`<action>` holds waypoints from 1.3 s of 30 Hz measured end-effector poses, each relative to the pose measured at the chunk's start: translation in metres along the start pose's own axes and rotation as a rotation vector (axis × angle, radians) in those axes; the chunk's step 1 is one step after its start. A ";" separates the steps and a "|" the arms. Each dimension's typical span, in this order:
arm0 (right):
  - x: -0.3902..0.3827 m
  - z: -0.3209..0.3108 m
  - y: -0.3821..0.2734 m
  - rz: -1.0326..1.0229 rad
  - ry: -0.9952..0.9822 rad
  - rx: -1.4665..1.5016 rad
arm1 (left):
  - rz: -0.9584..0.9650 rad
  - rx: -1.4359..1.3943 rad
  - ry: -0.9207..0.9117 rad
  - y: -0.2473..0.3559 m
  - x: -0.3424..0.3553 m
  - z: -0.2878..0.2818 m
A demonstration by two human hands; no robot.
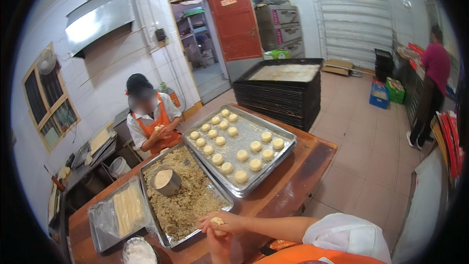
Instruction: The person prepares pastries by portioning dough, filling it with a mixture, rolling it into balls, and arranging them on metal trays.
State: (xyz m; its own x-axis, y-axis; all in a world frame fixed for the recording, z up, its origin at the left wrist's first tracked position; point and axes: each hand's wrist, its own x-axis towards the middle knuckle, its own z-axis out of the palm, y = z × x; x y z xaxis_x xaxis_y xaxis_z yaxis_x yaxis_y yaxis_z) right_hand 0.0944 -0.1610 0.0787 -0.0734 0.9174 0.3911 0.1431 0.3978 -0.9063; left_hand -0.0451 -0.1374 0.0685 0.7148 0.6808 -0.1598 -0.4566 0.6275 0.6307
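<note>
Over the near corner of the filling tray, I hold a pale dough ball (218, 225) between both hands. My right hand (231, 222) reaches in from the right and curls over it. Below, my left hand (218, 245) cups it with the fingers raised; part of the ball is hidden by my fingers. The metal tray (225, 202) holds a crumbly brownish filling (188, 193), with a metal cup (167, 182) of pale crumbs standing in it. Beyond it, a larger tray (234, 152) carries several round, flattened pale dough pieces (242, 155).
Dough strips (129, 209) under plastic lie in a tray at the left, near a bowl of white flour (139, 252). Across the wooden table (312, 159), a co-worker in an orange apron (159, 122) holds something pale. Stacked black trays (278, 95) stand behind; another person (435, 76) is far right.
</note>
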 end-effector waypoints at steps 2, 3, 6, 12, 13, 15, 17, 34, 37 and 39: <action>0.001 0.006 -0.008 0.144 0.077 0.066 | -0.023 -0.056 -0.011 0.010 -0.006 0.016; 0.002 0.009 -0.011 0.219 0.114 0.099 | -0.034 -0.082 -0.012 0.014 -0.007 0.019; 0.014 0.006 -0.001 -0.089 0.019 -0.102 | 0.163 0.159 -0.056 0.000 0.001 -0.018; 0.025 0.013 -0.021 0.002 -0.171 0.022 | 0.066 0.148 -0.143 0.012 0.000 -0.034; 0.027 0.007 -0.002 0.061 -0.227 0.052 | 0.079 0.135 -0.111 0.013 -0.002 -0.028; 0.032 0.006 0.009 0.121 -0.259 0.098 | 0.111 0.113 -0.032 0.013 -0.013 -0.012; 0.033 0.008 0.005 0.083 -0.202 0.096 | 0.382 0.293 0.124 0.003 -0.007 -0.003; 0.024 0.012 -0.030 -0.144 -0.138 0.077 | 0.222 0.309 -0.086 0.020 -0.032 0.008; 0.023 0.010 -0.036 -0.107 -0.245 0.117 | 0.107 0.225 -0.099 0.018 -0.038 0.003; 0.025 -0.001 -0.017 -0.038 -0.388 0.148 | 0.092 0.220 -0.107 0.014 -0.029 -0.002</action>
State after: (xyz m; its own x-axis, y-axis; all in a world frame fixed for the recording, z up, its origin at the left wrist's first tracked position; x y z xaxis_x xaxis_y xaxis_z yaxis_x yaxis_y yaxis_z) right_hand 0.0910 -0.1445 0.1041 -0.4464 0.8187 0.3613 -0.0085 0.3999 -0.9165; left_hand -0.0732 -0.1482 0.0803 0.7326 0.6803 -0.0203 -0.4044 0.4592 0.7909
